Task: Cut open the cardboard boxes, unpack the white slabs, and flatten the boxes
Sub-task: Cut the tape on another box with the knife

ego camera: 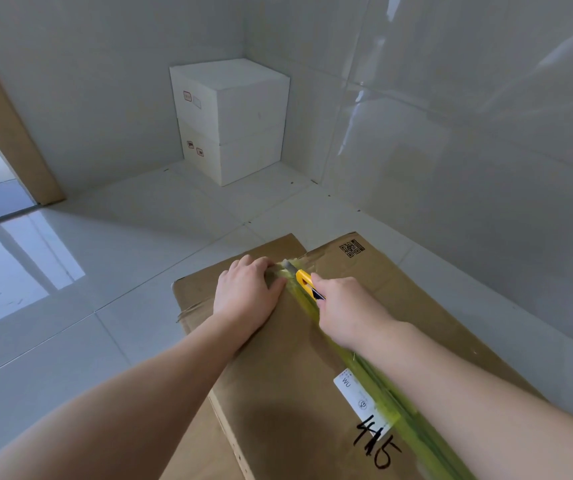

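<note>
- Handwritten marker number (377, 445) and white shipping label (356, 396) nearest the camera, on top of the cardboard box (278, 393); box lying flat on the tiled floor (70, 341), long side running away from the viewer.
- Yellow-green tape (392, 407) running down the centre seam of the box top, from near edge to far end; looks like the line to slit.
- Right hand (344, 306) curled round a yellow utility knife (307, 282), grip closed on the handle, index finger lying along the top, probably to steer and press the blade down.
- Blade tip at the far end of the tape seam, so cut likely starting or finishing there; can't tell which.
- Left hand (248, 289) just beside the knife on the left flap, fingers bent over the flap edge at the seam, thumb out flat; seemingly bracing the box so it doesn't shift. Close to the blade, slip risk.
- Far flaps slightly lifted at the end; printed QR code (351, 248) on the right flap.
- No white slabs visible from this box; presumably inside, nothing unpacked yet.
- Far corner: two white blocks (233, 123) stacked against the tiled walls, small stickers on the left faces; possibly unpacked slabs, unclear.
- Far left: wooden door frame (11, 133), opening beyond.
</note>
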